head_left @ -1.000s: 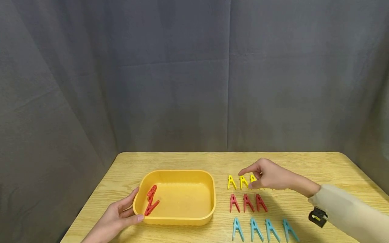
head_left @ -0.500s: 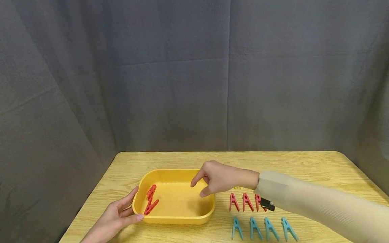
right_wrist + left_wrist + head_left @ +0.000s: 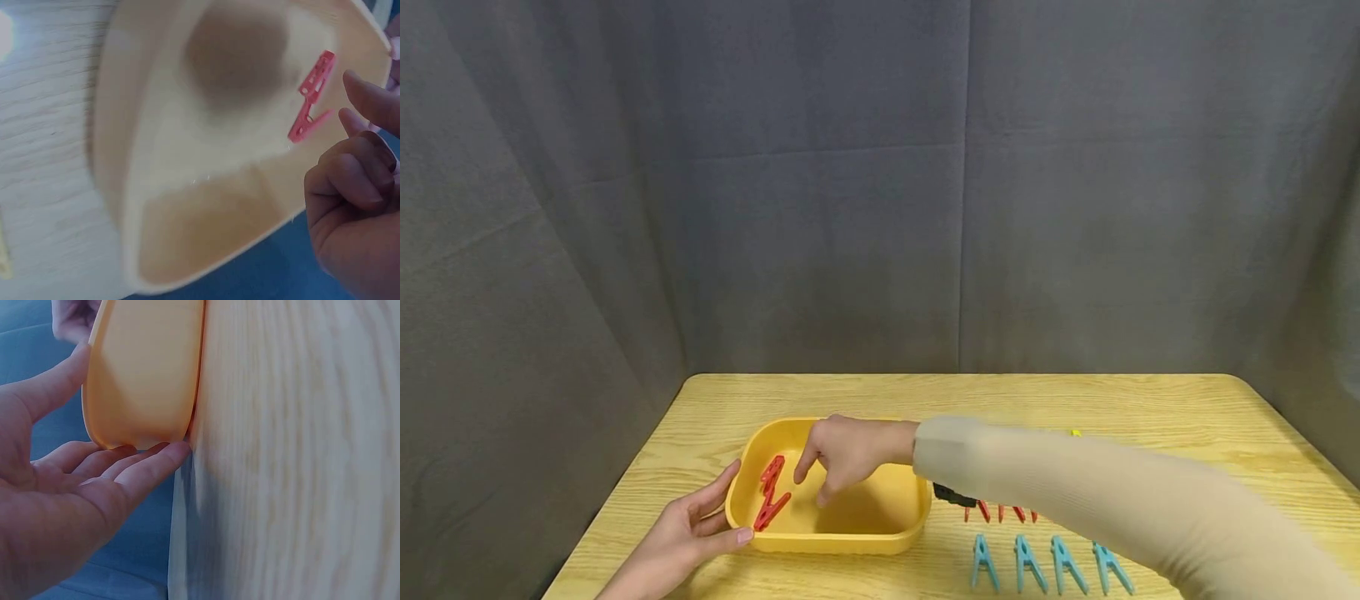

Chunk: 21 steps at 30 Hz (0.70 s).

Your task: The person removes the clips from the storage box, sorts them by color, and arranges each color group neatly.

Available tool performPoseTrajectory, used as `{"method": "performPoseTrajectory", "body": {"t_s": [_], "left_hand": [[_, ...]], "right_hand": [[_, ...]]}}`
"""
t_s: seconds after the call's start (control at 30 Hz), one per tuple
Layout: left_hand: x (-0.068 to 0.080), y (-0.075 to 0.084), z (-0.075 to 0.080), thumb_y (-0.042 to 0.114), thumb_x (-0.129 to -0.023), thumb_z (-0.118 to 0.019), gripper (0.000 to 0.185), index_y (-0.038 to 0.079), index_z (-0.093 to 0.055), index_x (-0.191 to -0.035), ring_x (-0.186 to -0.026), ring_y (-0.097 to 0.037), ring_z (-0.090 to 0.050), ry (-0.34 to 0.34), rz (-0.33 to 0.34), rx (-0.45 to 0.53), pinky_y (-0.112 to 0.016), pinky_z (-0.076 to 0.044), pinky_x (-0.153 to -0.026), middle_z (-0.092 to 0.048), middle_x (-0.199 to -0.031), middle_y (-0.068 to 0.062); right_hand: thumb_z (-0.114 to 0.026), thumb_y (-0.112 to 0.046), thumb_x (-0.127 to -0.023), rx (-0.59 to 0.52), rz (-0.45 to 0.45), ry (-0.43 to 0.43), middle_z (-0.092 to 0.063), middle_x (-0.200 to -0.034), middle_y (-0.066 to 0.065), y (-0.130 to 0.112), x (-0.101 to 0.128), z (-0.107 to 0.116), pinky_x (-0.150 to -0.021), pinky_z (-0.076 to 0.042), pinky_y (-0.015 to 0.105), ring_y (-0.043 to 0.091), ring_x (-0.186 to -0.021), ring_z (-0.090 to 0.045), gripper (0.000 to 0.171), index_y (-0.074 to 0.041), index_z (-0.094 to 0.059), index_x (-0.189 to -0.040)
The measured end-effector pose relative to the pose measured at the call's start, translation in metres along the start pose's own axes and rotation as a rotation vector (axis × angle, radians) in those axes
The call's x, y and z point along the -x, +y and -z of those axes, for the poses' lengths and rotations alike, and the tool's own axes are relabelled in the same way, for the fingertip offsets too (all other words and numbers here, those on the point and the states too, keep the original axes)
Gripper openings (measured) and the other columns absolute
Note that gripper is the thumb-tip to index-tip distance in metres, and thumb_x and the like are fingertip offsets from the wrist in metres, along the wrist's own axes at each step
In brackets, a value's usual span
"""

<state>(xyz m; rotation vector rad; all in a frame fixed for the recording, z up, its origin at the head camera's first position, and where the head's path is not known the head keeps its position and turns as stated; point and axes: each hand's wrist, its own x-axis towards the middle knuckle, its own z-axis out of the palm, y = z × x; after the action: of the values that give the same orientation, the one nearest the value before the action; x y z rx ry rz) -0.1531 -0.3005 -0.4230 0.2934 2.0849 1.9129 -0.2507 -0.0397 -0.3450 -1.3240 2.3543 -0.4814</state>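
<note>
Two red clothespins [image 3: 771, 493] lie end to end on the floor of a yellow plastic tub [image 3: 826, 543], toward its left side. At the tub's left end my left hand [image 3: 681, 533] grips the wall, thumb at the near corner and fingers spread along the outside. Over the tub's middle hovers my right hand [image 3: 847, 454], its thumb and index finger apart with nothing between them. In the right wrist view its other fingers are folded, and the red pair shows left of the fingertips. The left wrist view has the left hand [image 3: 94, 481] against the tub's end.
Blue clothespins [image 3: 1028, 564] stand in a row at the table's front right. Behind them, red ones [image 3: 1017, 512] are partly covered by the right sleeve [image 3: 1075, 492]. A bit of a yellow clothespin [image 3: 1076, 432] shows above that sleeve. A grey curtain [image 3: 850, 208] hangs behind the table.
My right hand has swept left, from above the yellow clothespins to over the tub, its sleeve now covering much of the rows. The left hand and the red pair in the tub stay put.
</note>
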Motion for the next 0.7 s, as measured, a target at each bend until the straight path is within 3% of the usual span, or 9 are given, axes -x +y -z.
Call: {"method": "performPoseTrajectory", "body": {"t_s": [0.23, 0.47, 0.57, 0.7], "left_hand": [[0.001, 0.001, 0.000, 0.004, -0.099, -0.074, 0.092, -0.003, -0.011, -0.166, -0.145, -0.049, -0.033, -0.008, -0.015, -0.025, -0.030, -0.055, -0.099, -0.014, -0.167, -0.031], [0.002, 0.001, 0.000, 0.004, -0.098, -0.075, 0.092, -0.004, -0.014, -0.166, -0.144, -0.050, -0.034, 0.012, -0.018, -0.033, -0.030, -0.055, -0.098, -0.013, -0.168, -0.030], [0.003, 0.002, 0.000, 0.004, -0.098, -0.075, 0.093, -0.003, -0.013, -0.166, -0.145, -0.050, -0.034, 0.011, -0.011, -0.025, -0.031, -0.055, -0.098, -0.012, -0.168, -0.030], [0.004, 0.002, -0.001, 0.004, -0.098, -0.075, 0.093, -0.004, -0.012, -0.166, -0.145, -0.050, -0.034, 0.007, -0.003, -0.016, -0.032, -0.055, -0.099, -0.011, -0.168, -0.030]], "right_hand": [[-0.089, -0.013, -0.086, 0.141, -0.061, -0.032, -0.038, -0.048, -0.011, -0.006, -0.027, -0.015, -0.048, -0.030, 0.015, 0.000, -0.044, -0.030, 0.039, -0.015, -0.081, -0.124], [-0.085, -0.014, -0.090, 0.128, -0.073, -0.059, -0.036, -0.049, -0.011, -0.001, -0.036, -0.022, -0.048, -0.029, 0.014, 0.000, -0.044, -0.029, 0.036, -0.015, -0.080, -0.126], [-0.085, -0.015, -0.091, 0.110, -0.067, -0.054, -0.038, -0.049, -0.011, 0.000, -0.036, -0.024, -0.048, -0.029, 0.014, 0.000, -0.044, -0.029, 0.029, -0.016, -0.083, -0.120], [-0.087, -0.018, -0.090, 0.135, -0.051, -0.035, -0.058, -0.061, -0.018, -0.001, -0.036, -0.028, -0.052, -0.033, 0.014, -0.001, -0.053, -0.035, 0.017, -0.019, -0.087, -0.107]]}}
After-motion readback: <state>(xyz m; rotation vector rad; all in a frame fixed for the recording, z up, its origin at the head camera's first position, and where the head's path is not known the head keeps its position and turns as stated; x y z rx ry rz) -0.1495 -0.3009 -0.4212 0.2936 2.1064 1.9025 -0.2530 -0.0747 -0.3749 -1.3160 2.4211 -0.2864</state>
